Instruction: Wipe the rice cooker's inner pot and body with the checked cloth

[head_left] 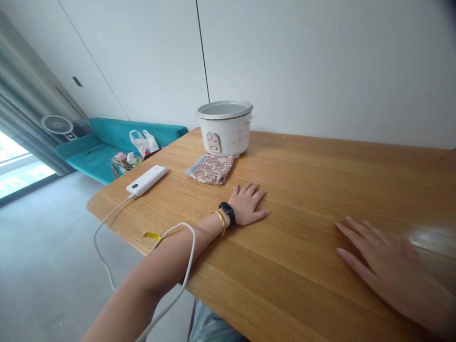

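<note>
My left hand [247, 204] lies flat on the wooden table [302, 185], fingers spread and holding nothing. A black wristband [228, 213] and a gold bangle [221, 223] circle that wrist. To the right, my right hand [381, 261] is stretched out at the tabletop, slightly blurred, with nothing in it; whether it touches the wood I cannot tell. Beyond the left hand is a folded, red-and-white patterned cloth [213, 170]. Right behind the cloth stands a white rice cooker [231, 135] without a lid on it; its inside bottom is hidden.
A white power bank [147, 180] lies near the table's left edge. Its white cable [101, 254] hangs past the edge and loops over my left forearm. Behind are a teal sofa [124, 124] with bags on it, a fan [57, 124] and a white wall [320, 66].
</note>
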{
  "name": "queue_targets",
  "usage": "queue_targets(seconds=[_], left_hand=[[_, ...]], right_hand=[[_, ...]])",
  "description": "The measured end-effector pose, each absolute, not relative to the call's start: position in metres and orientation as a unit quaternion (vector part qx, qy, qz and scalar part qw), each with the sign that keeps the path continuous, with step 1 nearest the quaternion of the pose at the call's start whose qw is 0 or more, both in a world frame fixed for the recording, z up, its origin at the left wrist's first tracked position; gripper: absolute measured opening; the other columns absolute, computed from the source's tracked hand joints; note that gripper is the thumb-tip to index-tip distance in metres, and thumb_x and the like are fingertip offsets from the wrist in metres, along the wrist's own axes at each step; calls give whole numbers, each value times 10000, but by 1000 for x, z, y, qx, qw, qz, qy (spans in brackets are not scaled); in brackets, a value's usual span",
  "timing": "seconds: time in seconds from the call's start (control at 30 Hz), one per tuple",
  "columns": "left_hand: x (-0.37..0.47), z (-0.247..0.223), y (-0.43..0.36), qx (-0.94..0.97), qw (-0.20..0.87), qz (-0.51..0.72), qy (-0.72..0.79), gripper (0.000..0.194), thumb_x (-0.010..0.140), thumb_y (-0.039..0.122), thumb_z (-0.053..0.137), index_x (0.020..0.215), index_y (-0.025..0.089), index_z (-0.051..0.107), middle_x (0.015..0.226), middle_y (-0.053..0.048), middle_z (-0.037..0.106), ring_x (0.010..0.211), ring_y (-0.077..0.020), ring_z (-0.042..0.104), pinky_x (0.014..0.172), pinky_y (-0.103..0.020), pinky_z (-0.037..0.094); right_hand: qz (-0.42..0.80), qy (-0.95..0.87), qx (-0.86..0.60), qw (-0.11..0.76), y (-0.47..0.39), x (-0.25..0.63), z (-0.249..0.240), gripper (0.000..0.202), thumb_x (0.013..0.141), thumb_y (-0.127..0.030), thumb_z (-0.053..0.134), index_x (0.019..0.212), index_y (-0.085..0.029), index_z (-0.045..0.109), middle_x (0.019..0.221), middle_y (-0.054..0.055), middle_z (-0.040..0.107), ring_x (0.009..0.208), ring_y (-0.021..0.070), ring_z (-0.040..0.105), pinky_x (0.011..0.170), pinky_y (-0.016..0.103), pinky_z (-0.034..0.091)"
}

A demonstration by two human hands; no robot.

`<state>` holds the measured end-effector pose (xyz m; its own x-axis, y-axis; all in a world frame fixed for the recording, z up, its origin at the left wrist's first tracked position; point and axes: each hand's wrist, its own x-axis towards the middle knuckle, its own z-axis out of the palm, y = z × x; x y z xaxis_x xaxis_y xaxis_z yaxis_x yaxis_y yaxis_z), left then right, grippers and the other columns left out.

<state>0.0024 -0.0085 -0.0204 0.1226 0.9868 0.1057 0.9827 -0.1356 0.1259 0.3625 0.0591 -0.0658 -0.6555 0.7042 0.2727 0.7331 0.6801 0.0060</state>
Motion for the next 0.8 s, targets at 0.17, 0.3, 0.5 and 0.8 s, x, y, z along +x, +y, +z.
queue_targets(seconds=[0.17,0.3,0.5,0.8], left_hand=[[14,-2,-36,735,37,50,675,718,924,666,395,1489,223,392,1597,-153,315,1461,-347,297,1133,-652,260],[-20,18,-75,716,97,20,691,738,883,753,364,1521,388,291,1631,-69,262,1476,-359,263,1072,-748,253],[-118,21,-137,421,-30,-39,906,741,931,633,320,1537,207,320,1634,-164,206,1496,-416,161,1066,-785,178],[-216,18,-189,301,-58,10,952,891,874,749,298,1518,133,309,1587,-250,263,1431,-476,276,1007,-732,326]], right_hand=[[-25,-947,-306,92,48,267,-43,626,965,-597,290,1430,-248,522,1555,82,372,1434,359,307,1132,717,151],[6,-956,-281,89,46,236,-40,597,983,-559,324,1467,-243,473,1565,77,356,1441,335,301,1144,690,187],[19,-954,-281,106,47,235,-42,568,978,-545,366,1438,-244,509,1557,78,371,1440,328,311,1160,658,213],[18,-952,-287,110,43,232,-37,539,973,-517,403,1420,-242,526,1548,80,387,1432,324,326,1165,645,214]])
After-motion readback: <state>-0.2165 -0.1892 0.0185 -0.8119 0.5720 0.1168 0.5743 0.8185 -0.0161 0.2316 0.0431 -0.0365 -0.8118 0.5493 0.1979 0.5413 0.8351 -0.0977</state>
